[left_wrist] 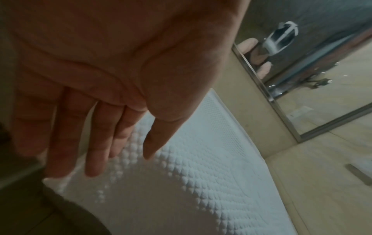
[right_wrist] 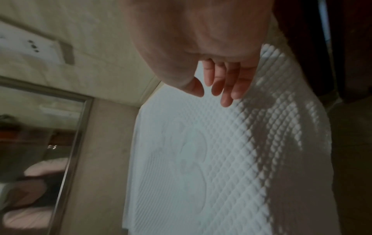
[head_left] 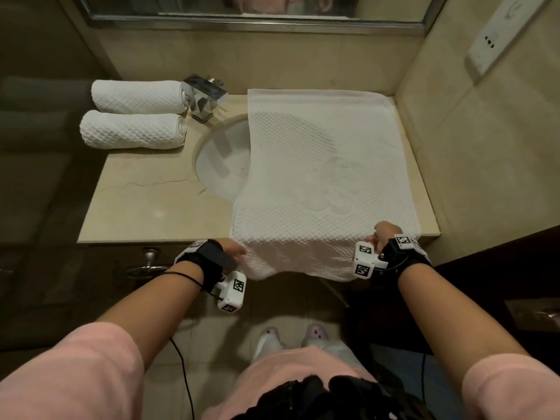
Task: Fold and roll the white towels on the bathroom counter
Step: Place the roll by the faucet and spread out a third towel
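A white waffle-weave towel (head_left: 318, 177) lies spread flat on the right half of the beige counter (head_left: 145, 207). It covers part of the sink, and its near edge hangs over the counter front. My left hand (head_left: 235, 250) is at the towel's near left corner. In the left wrist view the left hand (left_wrist: 120, 138) has straight fingers lying against the towel (left_wrist: 201, 174). My right hand (head_left: 385, 234) is at the near right edge. In the right wrist view the right hand (right_wrist: 213, 92) is flat with straight fingers just over the towel (right_wrist: 191, 159). Two rolled white towels (head_left: 136, 97) (head_left: 133, 130) lie at the back left.
A chrome faucet (head_left: 204, 97) stands behind the oval sink (head_left: 221, 165), between the rolls and the spread towel. Walls close the counter at the back and right, with a mirror (head_left: 242, 13) above and a wall socket (head_left: 491, 43). A drawer handle (head_left: 148, 262) is below the front edge.
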